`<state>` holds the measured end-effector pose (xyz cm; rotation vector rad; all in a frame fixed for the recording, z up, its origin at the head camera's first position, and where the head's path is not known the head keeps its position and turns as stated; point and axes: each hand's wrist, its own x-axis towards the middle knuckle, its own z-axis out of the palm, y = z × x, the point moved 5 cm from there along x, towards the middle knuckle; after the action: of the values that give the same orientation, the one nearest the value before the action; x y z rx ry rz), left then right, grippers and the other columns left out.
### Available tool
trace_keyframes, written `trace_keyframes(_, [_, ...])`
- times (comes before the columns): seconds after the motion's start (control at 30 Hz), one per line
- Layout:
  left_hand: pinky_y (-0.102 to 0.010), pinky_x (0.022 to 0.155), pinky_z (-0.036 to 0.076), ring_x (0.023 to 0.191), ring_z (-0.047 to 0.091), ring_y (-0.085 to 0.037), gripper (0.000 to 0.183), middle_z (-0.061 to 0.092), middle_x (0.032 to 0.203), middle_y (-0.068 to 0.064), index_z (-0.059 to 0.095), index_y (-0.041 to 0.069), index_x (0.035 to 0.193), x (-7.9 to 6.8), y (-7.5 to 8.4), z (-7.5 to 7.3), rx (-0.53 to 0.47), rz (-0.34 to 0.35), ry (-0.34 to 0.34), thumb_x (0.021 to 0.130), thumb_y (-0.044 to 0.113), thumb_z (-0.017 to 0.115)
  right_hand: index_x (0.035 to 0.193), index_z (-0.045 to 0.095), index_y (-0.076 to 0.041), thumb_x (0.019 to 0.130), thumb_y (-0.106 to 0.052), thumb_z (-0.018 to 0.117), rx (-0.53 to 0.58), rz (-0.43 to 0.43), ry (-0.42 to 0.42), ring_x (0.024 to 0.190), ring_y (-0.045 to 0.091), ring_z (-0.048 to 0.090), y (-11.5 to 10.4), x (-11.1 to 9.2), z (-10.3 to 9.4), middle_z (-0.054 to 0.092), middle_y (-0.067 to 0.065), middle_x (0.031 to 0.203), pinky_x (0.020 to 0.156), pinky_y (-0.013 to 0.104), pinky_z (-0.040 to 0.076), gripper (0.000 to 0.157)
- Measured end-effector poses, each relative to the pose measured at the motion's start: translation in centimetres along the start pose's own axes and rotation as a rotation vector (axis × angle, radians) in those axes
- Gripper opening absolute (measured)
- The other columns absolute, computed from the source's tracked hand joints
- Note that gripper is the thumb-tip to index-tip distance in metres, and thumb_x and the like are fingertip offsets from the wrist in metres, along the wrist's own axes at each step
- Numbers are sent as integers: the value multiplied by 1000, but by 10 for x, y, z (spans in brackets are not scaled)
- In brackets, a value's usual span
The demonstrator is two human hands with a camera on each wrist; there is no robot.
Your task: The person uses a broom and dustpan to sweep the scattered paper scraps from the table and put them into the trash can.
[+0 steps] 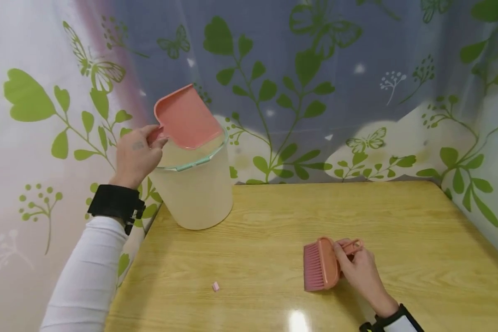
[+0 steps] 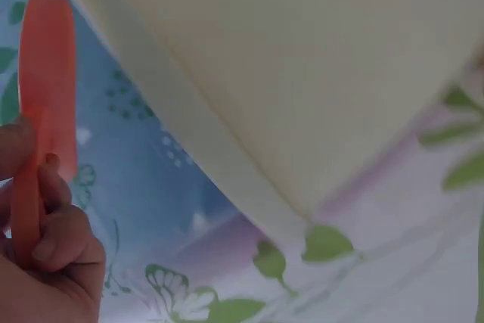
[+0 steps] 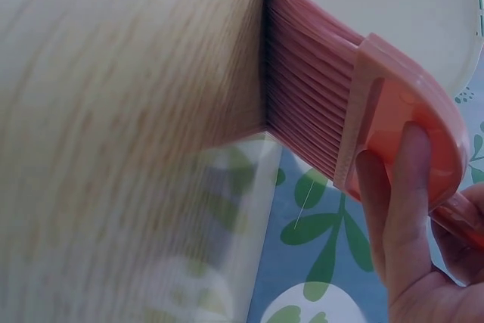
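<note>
My left hand [image 1: 137,154] pinches the short handle of a pink dustpan [image 1: 188,117], which is tilted over the mouth of a cream bucket [image 1: 195,193] with a green rim. In the left wrist view the dustpan [image 2: 47,73] appears edge-on, its handle between thumb and fingers. Low over the table on the right, my right hand [image 1: 363,272] grips a pink hand brush [image 1: 328,263] by its handle. The right wrist view shows the bristles [image 3: 302,81] meeting the tabletop, with fingers lying along the brush's back. Whether anything lies inside the bucket is hidden.
A small pink scrap [image 1: 216,286] lies on the wooden table [image 1: 274,221], left of the brush. The bucket stands at the table's back left corner. Behind and around the table hangs a curtain [image 1: 269,92] printed with green leaves and butterflies.
</note>
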<state>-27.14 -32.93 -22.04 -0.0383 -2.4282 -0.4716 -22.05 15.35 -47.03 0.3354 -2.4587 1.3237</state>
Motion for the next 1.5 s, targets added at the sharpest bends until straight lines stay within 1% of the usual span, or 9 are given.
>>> trace_keyframes(0.17, [-25,64,40,69,58,-12,34,75,94,-20,73,2,131,-13,24,8,-232,-23,17,103,21,68,99,74,-3,104,-10,63,21,12,-20,61,1,57,-1,0,0,72,8,82,50,27,48,14])
trace_keyframes(0.27, [-20,58,40,66,54,-7,31,75,92,-17,73,2,129,-35,42,30,-362,-17,-59,103,18,69,100,74,-1,104,-9,63,36,9,-24,60,1,58,-1,-2,-1,73,9,83,49,26,49,14])
trace_keyframes(0.43, [-25,65,48,75,58,-15,35,75,104,-15,69,0,133,-88,70,108,-560,-18,-367,103,18,69,103,74,0,104,-11,63,33,54,-30,58,2,57,2,-5,-5,71,9,81,48,26,49,16])
trace_keyframes(0.6, [-27,66,47,76,59,-14,32,75,104,-10,72,2,130,-130,73,184,-595,-71,-573,102,16,70,110,72,2,107,-17,61,51,139,-76,59,7,59,6,-2,-8,72,12,84,50,28,52,23])
trace_keyframes(0.87, [-34,86,52,102,63,-20,31,74,120,-11,75,2,126,-160,84,258,-548,-96,-810,99,18,73,106,73,6,104,-11,62,-57,90,36,57,3,53,9,0,-33,70,12,78,48,25,45,20])
trace_keyframes(1.1, [-33,86,53,99,62,-18,32,75,118,-11,77,3,123,-173,90,287,-541,-112,-874,95,19,78,101,74,7,98,-2,69,-172,-159,165,60,3,60,-7,-3,-35,74,15,78,48,17,45,11])
trace_keyframes(1.23, [-31,84,51,101,62,-19,31,74,119,-11,78,5,122,-176,94,292,-536,-137,-895,94,19,79,101,77,0,88,5,77,-252,-375,125,68,16,70,-17,-7,-17,77,10,87,56,27,54,14])
trace_keyframes(1.37, [-34,90,52,108,63,-21,31,74,122,-11,78,6,123,-175,101,295,-509,-113,-918,95,18,78,112,79,-5,86,7,78,-319,-568,-101,82,18,73,-17,-4,16,79,9,110,64,33,58,29])
trace_keyframes(1.5, [-41,98,52,111,64,-25,33,72,122,-12,77,5,124,-171,104,294,-438,-97,-936,94,17,77,123,78,-10,87,7,73,-372,-633,-396,85,13,65,-16,1,47,74,9,129,68,26,52,40])
